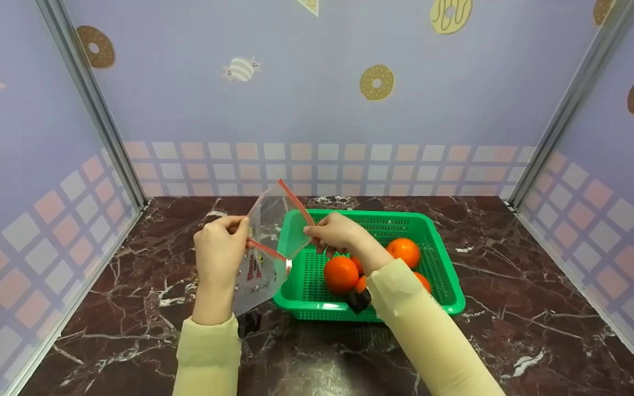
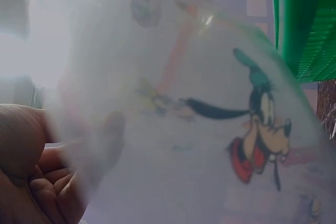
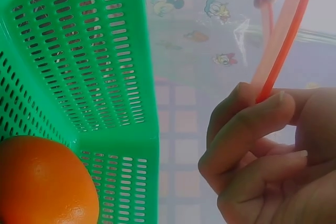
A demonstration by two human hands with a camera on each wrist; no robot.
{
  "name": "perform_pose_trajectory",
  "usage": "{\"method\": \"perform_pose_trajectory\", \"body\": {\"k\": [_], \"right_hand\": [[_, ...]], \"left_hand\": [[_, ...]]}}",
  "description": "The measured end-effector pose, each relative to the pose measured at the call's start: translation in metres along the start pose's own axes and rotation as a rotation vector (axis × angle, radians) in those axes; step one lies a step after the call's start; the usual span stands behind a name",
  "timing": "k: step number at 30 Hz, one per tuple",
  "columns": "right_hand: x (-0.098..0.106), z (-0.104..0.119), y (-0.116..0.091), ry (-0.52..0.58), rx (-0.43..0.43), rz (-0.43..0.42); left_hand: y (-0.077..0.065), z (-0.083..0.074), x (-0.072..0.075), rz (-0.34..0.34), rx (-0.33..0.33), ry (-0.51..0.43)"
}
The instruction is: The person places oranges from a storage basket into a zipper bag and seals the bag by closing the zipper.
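Note:
A clear zip bag point(image 1: 256, 275) with a red-orange seal strip and printed cartoon figures hangs between the two hands, its mouth spread wide. My left hand point(image 1: 222, 247) pinches the near-left edge of the mouth. The opposite edge is pinched by my right hand point(image 1: 339, 234), thumb against fingers on the strip point(image 3: 283, 51). Below and beside the right hand stands a green perforated basket point(image 1: 289, 300) with several oranges point(image 1: 341, 275) in it. In the left wrist view the see-through bag point(image 2: 210, 145) covers part of the left fingers.
The basket sits on a dark red marbled tabletop point(image 1: 515, 308). Purple panels with donut and candy prints point(image 1: 317, 110) enclose the table at the back and both sides. Metal posts point(image 1: 97, 104) stand at the back corners. The right forearm passes over the basket's near side.

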State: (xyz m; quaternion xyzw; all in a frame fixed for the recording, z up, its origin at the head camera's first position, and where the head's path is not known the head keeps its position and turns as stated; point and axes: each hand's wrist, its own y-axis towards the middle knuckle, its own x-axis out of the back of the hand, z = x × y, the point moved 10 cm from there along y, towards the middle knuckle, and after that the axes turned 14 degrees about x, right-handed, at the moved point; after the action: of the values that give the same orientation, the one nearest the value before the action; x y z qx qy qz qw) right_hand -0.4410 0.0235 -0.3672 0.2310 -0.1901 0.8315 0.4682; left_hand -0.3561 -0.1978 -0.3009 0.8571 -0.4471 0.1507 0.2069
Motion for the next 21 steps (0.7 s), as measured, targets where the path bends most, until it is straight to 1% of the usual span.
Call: {"method": "perform_pose_trajectory", "body": {"k": [3,8,16,21], "right_hand": [[0.0,0.001,-0.002,0.001,0.007,-0.008],[0.0,0.003,-0.004,0.019,0.027,-0.011],[0.001,0.004,-0.011,0.088,0.044,-0.014],[0.006,0.003,-0.019,0.073,0.065,-0.038]], "left_hand": [[0.0,0.0,0.0,-0.011,-0.006,-0.002],[0.0,0.002,0.0,-0.01,-0.002,-0.001],[0.0,0.001,0.0,-0.012,-0.001,-0.001],[0.0,0.0,-0.001,0.003,0.003,0.007]]}}
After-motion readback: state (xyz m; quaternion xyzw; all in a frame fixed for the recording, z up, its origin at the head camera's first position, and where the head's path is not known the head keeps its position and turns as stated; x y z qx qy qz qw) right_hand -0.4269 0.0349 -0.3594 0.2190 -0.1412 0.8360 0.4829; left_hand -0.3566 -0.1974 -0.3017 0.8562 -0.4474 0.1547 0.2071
